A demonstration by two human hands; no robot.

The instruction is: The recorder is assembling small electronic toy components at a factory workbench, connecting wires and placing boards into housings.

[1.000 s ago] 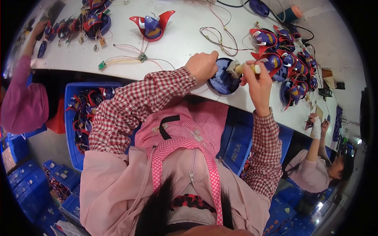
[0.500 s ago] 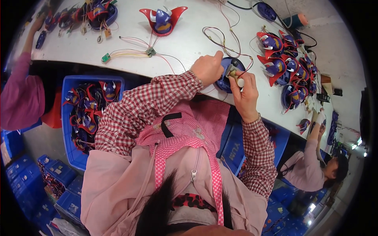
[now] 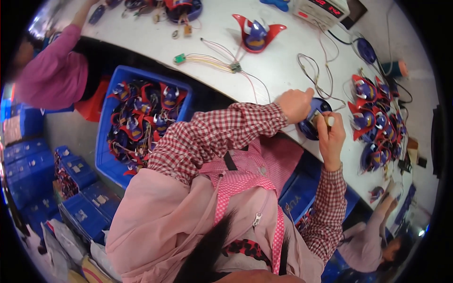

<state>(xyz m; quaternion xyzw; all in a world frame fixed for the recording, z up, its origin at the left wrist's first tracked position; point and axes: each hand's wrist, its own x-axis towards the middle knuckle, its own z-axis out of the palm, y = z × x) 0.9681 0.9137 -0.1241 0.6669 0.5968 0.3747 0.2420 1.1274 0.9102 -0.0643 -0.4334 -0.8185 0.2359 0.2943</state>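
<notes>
A round dark-blue plastic housing (image 3: 309, 128) lies near the table's front edge, between my hands. Fingers curled, my left hand (image 3: 295, 104) grips its left rim; the fingertips are partly hidden. Over the housing's right side, my right hand (image 3: 331, 139) pinches a small pale cylindrical part (image 3: 330, 121), whose exact kind I cannot make out. Thin wires (image 3: 315, 78) run from beyond the housing across the table. To the left lies a wire harness with a small circuit board (image 3: 235, 67) and a green connector board (image 3: 179, 59). Behind that stands a purple-and-red horned toy figure (image 3: 256, 35).
Several similar figures (image 3: 377, 120) crowd the table's right side, and a white power supply box (image 3: 321, 10) stands at the back. A blue bin (image 3: 104, 137) full of figures is at my left. Co-workers (image 3: 54, 78) sit on both sides.
The whole view has shifted and tilted, so the table appears lower and further right and the power supply box shows. Both hands remain at the housing; my right fingers have turned slightly.
</notes>
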